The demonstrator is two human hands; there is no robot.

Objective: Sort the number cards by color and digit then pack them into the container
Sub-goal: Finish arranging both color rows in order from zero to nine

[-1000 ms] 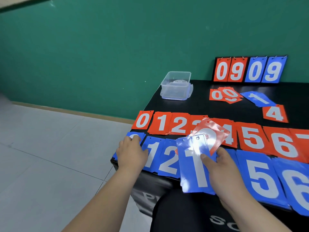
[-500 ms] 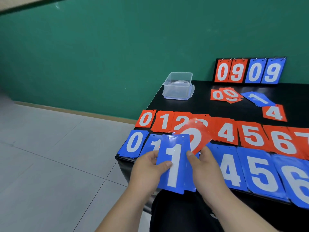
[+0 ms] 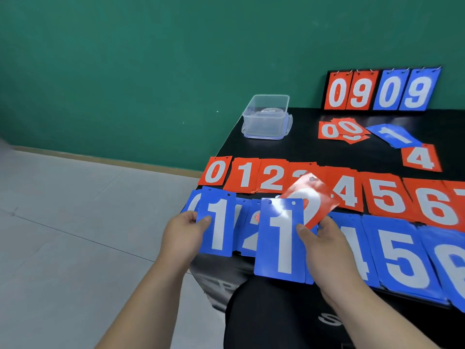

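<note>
I see only a sliver of the blue 0 card (image 3: 191,203) behind the blue 1 card (image 3: 218,222) that my left hand (image 3: 183,229) pinches. The glossy red card (image 3: 312,197) in my right hand (image 3: 325,239) hides most of the red 3 card (image 3: 299,172). The right edge cuts off the red 7 card (image 3: 459,195) and the blue 6 card (image 3: 450,268). I cannot make out what is inside the clear container (image 3: 266,120).

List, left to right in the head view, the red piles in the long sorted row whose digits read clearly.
red 0 → red 1 → red 2 → red 4 → red 5 → red 6
</note>
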